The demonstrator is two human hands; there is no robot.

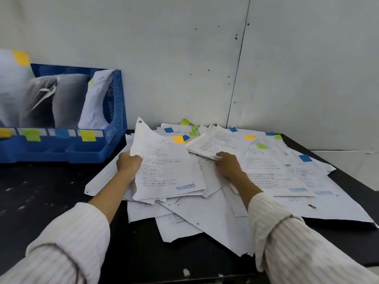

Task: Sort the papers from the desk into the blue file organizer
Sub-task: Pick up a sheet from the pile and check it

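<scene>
- My left hand [129, 163] grips a stapled sheet stamped REJECTED [167, 167] by its left edge, fingers curled round it, thumb on top. An orange sticky tab [178, 139] sits at its top right corner; the top of the sheet lifts off the pile.
- My right hand [226, 163] pinches the near edge of a second stapled set [220, 141], raised a bit off the heap w/ a yellow tab [249, 137] at its far corner. Fingertips are tucked under the paper, so I think it's a pinch, but can't see how many sheets I've caught.
- Rest of the papers [205, 218] lie fanned in a loose heap over the black desk [51, 191], some hanging off the front right edge.
- Blue file organizer [114, 111] stands at the back left against the wall, already holding a few docs; colour labels [88, 135] run along its front rail.
- Risks, as I judge them:
  - Lifting both sets at once could drag loose sheets underneath off the desk edge.
  - One-edge grip lets the paper flop & crease, or catch on a slot wall going in.
  - Orange vs yellow tabs look close; easy to drop a set in the wrong slot.
</scene>
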